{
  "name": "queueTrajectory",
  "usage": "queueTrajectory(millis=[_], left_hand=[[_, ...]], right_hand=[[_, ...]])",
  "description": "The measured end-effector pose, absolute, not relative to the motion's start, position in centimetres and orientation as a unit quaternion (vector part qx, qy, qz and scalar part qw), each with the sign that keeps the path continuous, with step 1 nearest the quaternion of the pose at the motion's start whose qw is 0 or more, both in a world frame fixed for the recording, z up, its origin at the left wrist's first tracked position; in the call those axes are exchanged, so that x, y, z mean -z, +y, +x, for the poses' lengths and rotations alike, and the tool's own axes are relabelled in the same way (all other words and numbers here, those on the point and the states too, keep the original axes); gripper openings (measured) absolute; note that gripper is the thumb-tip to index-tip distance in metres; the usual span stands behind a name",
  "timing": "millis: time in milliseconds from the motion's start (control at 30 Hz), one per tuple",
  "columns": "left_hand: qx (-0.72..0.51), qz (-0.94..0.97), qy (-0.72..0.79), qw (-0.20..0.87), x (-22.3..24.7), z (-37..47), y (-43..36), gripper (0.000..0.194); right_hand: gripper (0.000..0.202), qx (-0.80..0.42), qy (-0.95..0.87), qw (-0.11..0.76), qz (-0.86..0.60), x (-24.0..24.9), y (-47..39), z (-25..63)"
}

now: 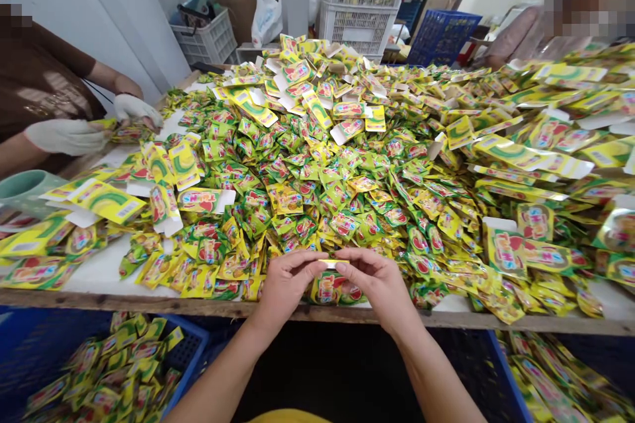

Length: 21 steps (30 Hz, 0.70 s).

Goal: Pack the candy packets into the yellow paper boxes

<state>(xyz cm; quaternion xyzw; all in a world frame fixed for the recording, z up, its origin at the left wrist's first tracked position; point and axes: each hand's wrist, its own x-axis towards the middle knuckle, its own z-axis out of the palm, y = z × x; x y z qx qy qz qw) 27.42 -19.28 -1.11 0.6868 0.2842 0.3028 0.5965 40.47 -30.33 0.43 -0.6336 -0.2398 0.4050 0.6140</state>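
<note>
Close to the table's front edge, a small green and yellow printed candy box (326, 289) is between my two hands. Its narrow white end flap faces up toward me. The fingers of my left hand (288, 287) close on the box's left corner, thumb at the flap. From the other side, my right hand (380, 284) pinches the right corner, its thumb also by the flap. Both sets of fingertips partly hide the box's top edge. Just beyond my hands lies a large heap of green and yellow candy sachets (288, 198).
Flat and open candy boxes (516, 248) pile up on the right. Below the wooden table edge (149, 302) stand blue crates, the left crate (191, 350) holding filled boxes. A co-worker's gloved hands (69, 137) handle packets at left, near a tape roll (24, 188). White crates (354, 26) stand behind.
</note>
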Motion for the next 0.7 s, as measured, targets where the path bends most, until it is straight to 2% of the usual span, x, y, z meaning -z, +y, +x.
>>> queueTrajectory(millis=[100,233,467,600,700], left_hand=[[-0.311,0.710,0.273,0.570,1.1,27.6,-19.5,0.014],[-0.343,0.778,0.168,0.500,0.9,27.6,-19.3,0.013],[-0.349,0.769,0.107,0.525,1.5,27.0,-18.7,0.014],[-0.332,0.778,0.069,0.529,1.9,26.3,-18.8,0.027],[-0.326,0.773,0.079,0.538,2.0,26.1,-18.9,0.025]], right_hand=[[0.024,-0.386,-0.247,0.616,-0.641,-0.4,-30.3,40.6],[0.019,-0.375,-0.280,0.627,-0.623,-0.2,-30.5,41.0],[0.012,-0.300,-0.380,0.604,-0.633,0.4,-31.1,40.7],[0.008,-0.250,-0.440,0.580,-0.639,-0.1,-31.6,40.3],[0.007,-0.230,-0.462,0.559,-0.649,-0.5,-31.3,40.5]])
